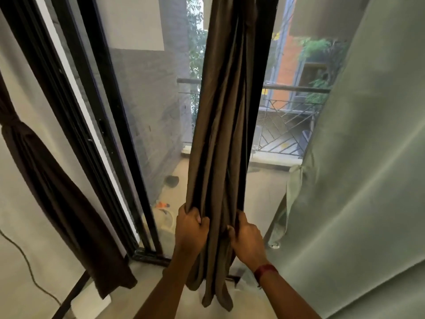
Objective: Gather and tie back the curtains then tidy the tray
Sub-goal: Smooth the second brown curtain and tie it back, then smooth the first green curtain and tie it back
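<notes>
- Our left hand is closed tight on the left side of the brown curtain. The fingers wrap a bunch of folds and the thumb sits on top.
- Our right hand is closed on the right-side folds in the same way, a touch lower than the left.
- The hands are near each other, with only the gathered folds between them.
- The brown curtain hangs mid-frame in front of the glass door, bunched into a narrow column of vertical pleats.
- Its hem drops below both hands, between our forearms. We cannot tell if it touches the floor.
- A dark curtain hangs by the left wall. It is cinched near the top by its tie and flares out below.
- A green curtain fills the right side, well apart from the dark one. A pale strap is knotted at its left edge.
- The black door frame runs between the dark curtain and the brown one.
- A balcony railing shows through the glass behind the brown curtain.
- There is a red wristband on our right wrist.
- A thin cable runs down the left wall below the dark curtain.
</notes>
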